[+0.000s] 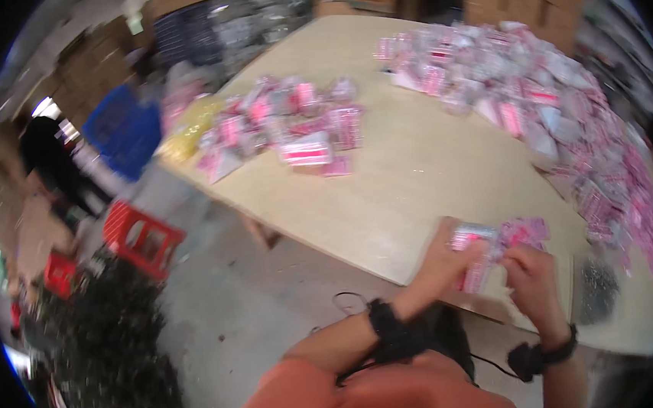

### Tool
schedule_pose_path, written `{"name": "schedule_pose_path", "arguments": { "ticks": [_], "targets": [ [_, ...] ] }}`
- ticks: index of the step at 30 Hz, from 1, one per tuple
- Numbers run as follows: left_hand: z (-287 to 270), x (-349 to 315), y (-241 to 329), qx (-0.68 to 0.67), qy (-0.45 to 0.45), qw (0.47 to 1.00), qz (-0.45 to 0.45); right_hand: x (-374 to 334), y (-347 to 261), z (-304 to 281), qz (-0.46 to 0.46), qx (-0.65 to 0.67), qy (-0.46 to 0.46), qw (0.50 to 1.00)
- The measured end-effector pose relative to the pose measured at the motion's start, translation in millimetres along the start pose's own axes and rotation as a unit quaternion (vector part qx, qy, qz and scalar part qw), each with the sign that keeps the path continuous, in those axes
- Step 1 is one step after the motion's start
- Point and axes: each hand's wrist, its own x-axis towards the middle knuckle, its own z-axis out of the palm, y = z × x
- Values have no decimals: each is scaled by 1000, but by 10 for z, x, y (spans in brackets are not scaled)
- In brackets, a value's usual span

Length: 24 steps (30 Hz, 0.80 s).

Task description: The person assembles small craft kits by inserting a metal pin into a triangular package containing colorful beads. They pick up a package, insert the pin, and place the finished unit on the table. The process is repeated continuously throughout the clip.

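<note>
Over the near edge of the table, my left hand (446, 260) is closed round a clear plastic packet (473, 236) with pink printing, its thumb across the front. My right hand (533, 280) is closed in a pinch at the packet's right side, fingers bent. A bright pink flat piece (526, 230) shows just beyond my right fingertips; whether it is joined to the packet I cannot tell. Blur hides the fine detail between the hands. Dark bands with boxes sit on both wrists.
A large heap of pink-and-clear packets (516, 74) covers the table's right side. A smaller pile (305, 121) lies at the far left, beside a yellow bag (192, 130). A dark speckled patch (598, 290) is right of my hand. Red stools (143, 237) and a person (51, 160) are left.
</note>
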Motion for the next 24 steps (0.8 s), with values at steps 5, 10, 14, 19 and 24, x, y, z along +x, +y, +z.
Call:
{"name": "schedule_pose_path", "arguments": {
  "ticks": [5,10,14,19,24],
  "targets": [
    [-58,-69,185,-186,-26,980,-70,51,-21,39,-171,-166,13,971],
    [-36,-88,181,-193,-42,974,-107,-30,-23,6,-225,-281,14,933],
    [-6,-77,184,-211,-53,969,-113,-44,31,5,-195,-162,59,965],
    [49,-75,208,-215,-56,968,-118,-54,-21,-119,-75,53,3,996],
    [89,-75,248,-206,-58,970,-114,-75,-23,-204,46,206,-49,976]
  ]
}}
